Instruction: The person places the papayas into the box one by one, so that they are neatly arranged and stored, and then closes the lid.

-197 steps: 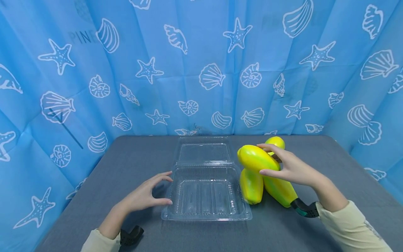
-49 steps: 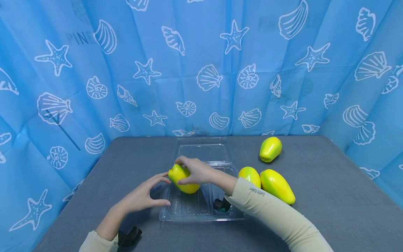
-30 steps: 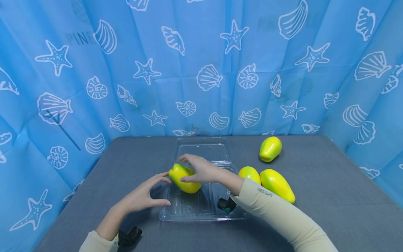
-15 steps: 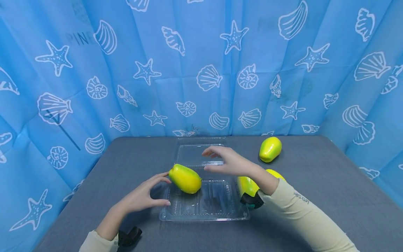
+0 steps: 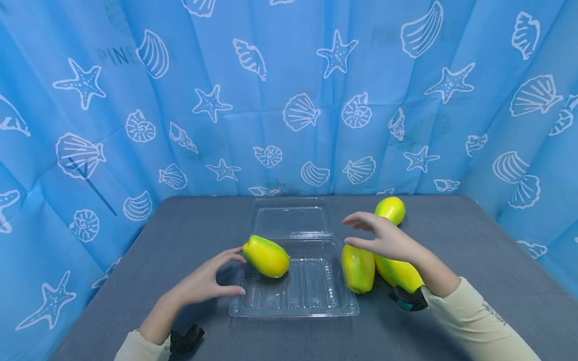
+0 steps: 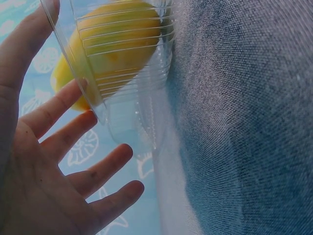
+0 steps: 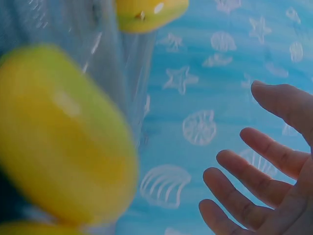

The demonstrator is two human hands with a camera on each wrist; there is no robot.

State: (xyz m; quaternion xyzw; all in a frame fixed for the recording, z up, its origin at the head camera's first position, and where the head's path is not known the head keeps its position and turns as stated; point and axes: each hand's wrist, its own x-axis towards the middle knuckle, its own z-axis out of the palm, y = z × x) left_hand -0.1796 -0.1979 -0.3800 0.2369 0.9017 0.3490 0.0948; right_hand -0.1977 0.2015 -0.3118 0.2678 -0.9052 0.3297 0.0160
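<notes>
A yellow-green papaya [image 5: 267,256] lies tilted in the left part of the clear plastic clamshell container [image 5: 311,288], its narrow end toward the left rim. My left hand [image 5: 203,281] stays at that rim, thumb and fingers spread. In the left wrist view its fingertips [image 6: 88,117] meet the container's edge, with the papaya showing through the ribbed wall. Off to the right, my right hand [image 5: 384,238] hovers over more papayas with nothing in it. The right wrist view shows its fingers [image 7: 254,181] loosely extended, apart from a nearby papaya [image 7: 68,137].
Right beside the container lies one papaya [image 5: 358,269], with another [image 5: 397,273] partly behind the right wrist. Farther back is a third [image 5: 392,209]. The container's lid [image 5: 291,220] lies folded back on the grey table [image 5: 203,220]. A blue shell-print curtain [image 5: 289,100] hangs behind.
My right hand carried a papaya from the right-hand group into the container, let go of it, and moved back right over the others. The left hand has kept its place.
</notes>
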